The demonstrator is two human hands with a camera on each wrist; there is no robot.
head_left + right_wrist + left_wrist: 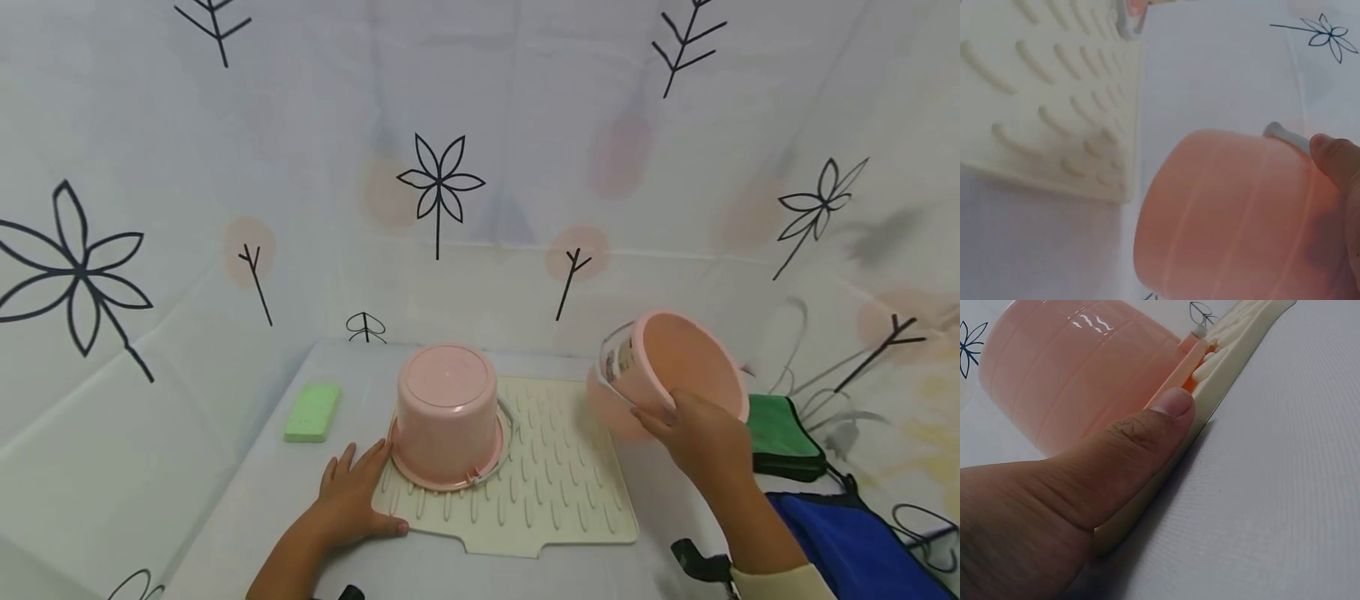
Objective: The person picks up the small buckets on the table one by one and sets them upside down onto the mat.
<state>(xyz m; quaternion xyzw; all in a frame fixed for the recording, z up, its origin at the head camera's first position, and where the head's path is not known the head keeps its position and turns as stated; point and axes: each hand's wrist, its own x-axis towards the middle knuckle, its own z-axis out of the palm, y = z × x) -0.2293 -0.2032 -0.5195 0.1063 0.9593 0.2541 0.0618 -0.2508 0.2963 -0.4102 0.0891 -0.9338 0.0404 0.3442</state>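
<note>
One pink bucket (667, 367) hangs tilted from right-hand fingers (656, 415) gripping its rim.

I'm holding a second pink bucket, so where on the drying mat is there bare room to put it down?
The right half of the drying mat is bare, from the upturned bucket to the mat's right edge. The left half is crowded: that bucket stands there and the left hand presses its corner. Right hand holds the second bucket aloft.

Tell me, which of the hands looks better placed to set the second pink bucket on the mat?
Probably the right hand: it already grips the tilted bucket beside the mat. The left hand lies flat on the mat's corner.
</note>
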